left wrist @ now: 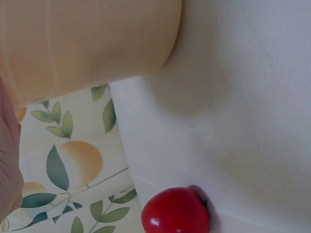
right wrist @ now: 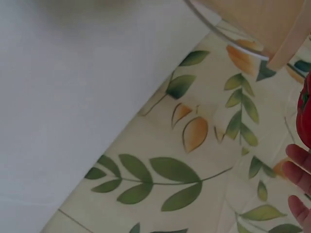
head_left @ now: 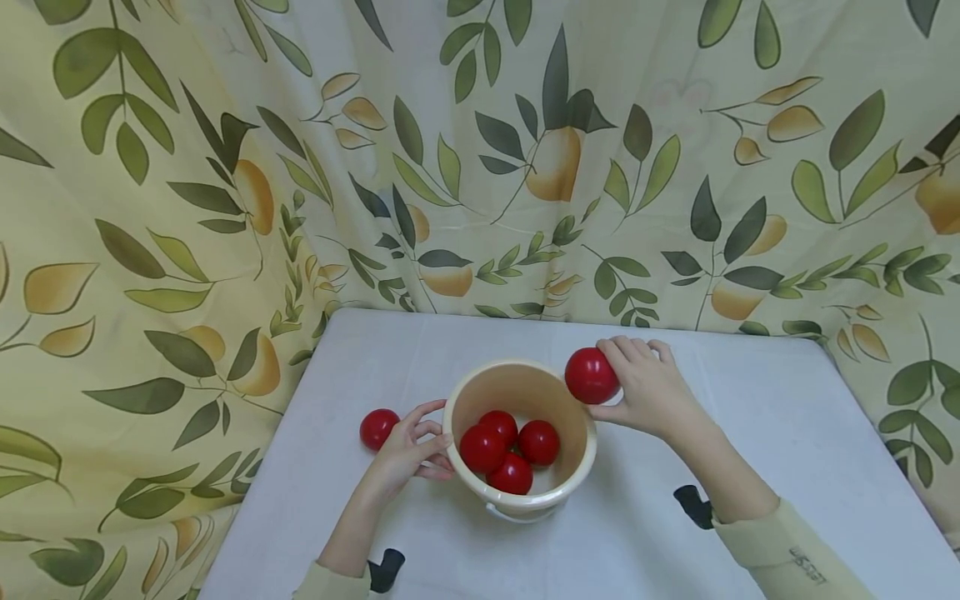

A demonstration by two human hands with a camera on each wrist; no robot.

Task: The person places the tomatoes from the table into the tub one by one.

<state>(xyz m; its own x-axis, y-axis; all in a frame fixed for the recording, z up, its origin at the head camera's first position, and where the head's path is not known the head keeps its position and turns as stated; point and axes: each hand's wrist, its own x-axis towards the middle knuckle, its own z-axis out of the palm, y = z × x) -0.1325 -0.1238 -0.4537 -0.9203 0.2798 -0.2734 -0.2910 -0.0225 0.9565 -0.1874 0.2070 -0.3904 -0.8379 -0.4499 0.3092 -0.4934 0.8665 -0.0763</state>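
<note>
A cream bucket point(head_left: 468, 481) stands on the table with several red tomatoes point(head_left: 482, 448) inside it. My left hand point(head_left: 408, 450) is at the bucket's left side, fingers touching the outer wall just by the rim. Over the right part of the rim, my right hand point(head_left: 647, 387) grips another tomato point(head_left: 592, 376) between thumb and fingers. In the right wrist view this tomato point(right wrist: 305, 114) shows a green stem end at the picture's edge. One more tomato point(head_left: 379, 429) lies on the table behind the left hand; the left wrist view also shows this loose tomato point(left wrist: 176, 211).
A white cloth covers the table point(head_left: 637, 533). Behind it and on the left hangs a curtain point(head_left: 480, 167) printed with leaves and fruit. The bucket's thin handle point(head_left: 517, 517) hangs down at the front. Black straps point(head_left: 693, 507) sit at the wrists.
</note>
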